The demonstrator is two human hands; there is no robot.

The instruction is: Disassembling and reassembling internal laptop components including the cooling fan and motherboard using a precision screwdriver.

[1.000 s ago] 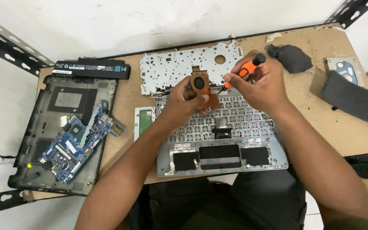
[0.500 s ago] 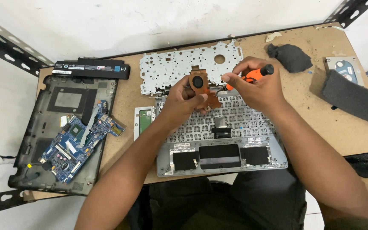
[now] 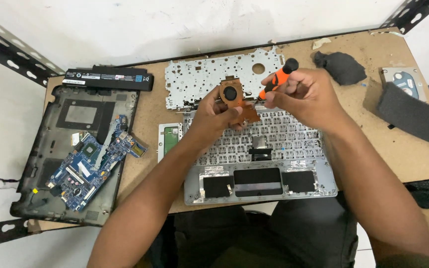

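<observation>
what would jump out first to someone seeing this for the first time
At the centre, the left hand holds up a copper-coloured cooling fan while the right hand puts an orange-handled screwdriver to it, above an upturned laptop keyboard deck. At the left, a blue circuit board lies in a dark laptop shell.
</observation>
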